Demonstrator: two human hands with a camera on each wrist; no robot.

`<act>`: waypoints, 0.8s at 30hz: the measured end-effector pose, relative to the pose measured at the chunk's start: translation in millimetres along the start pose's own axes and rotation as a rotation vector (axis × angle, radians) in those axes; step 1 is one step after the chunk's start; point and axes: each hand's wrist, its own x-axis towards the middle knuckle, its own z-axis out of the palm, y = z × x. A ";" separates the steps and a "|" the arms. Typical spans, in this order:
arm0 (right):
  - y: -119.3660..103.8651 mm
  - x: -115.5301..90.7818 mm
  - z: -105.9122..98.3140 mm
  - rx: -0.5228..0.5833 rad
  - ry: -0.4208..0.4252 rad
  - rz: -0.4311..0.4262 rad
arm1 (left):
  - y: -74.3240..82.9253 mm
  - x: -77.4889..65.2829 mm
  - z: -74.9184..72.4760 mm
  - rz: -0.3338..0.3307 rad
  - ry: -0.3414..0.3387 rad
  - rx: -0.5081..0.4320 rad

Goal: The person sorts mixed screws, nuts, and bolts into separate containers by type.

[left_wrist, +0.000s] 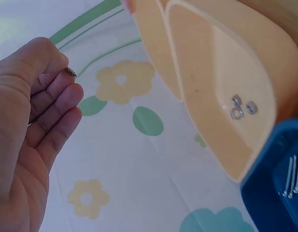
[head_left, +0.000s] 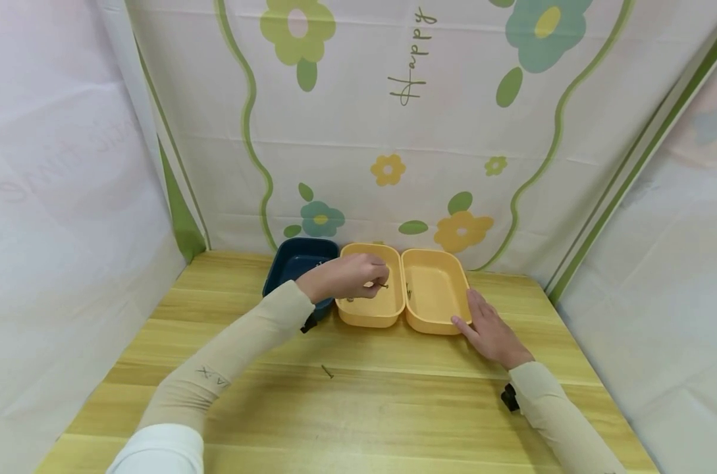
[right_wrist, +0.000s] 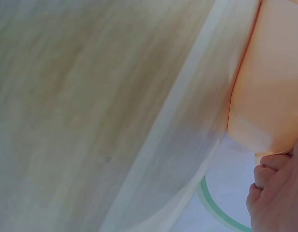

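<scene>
My left hand (head_left: 358, 273) pinches a small screw (head_left: 384, 286) between thumb and forefinger, over the middle yellow container (head_left: 367, 320). In the left wrist view, the screw's threaded tip (left_wrist: 70, 72) sticks out past the fingers. Three metal nuts (left_wrist: 237, 113) lie in that middle container. At the right yellow container (head_left: 432, 326), my right hand (head_left: 494, 332) holds the near right corner, thumb at the front rim and fingers along the outer side. A few dark screws (head_left: 409, 291) lie by this container's left wall.
To the left stands a dark blue container (head_left: 287, 257) with several long silver screws (left_wrist: 295, 169) in it. One loose screw (head_left: 327, 372) lies on the wooden table (head_left: 394, 408) in front. A flowered cloth (head_left: 334, 125) hangs right behind the containers, with white cloth on both sides.
</scene>
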 end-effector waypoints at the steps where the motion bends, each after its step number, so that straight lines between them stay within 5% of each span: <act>1: 0.0 -0.3 -0.4 -0.001 0.001 -0.001 | 0.1 4.2 0.4 -0.002 0.008 -0.010; 12: -0.7 -2.2 1.4 -0.013 0.009 0.005 | 0.1 49.4 31.7 0.020 0.078 -0.070; 24: -3.2 -0.1 0.3 -0.012 0.007 0.006 | 5.8 87.2 84.3 -0.068 0.093 -0.251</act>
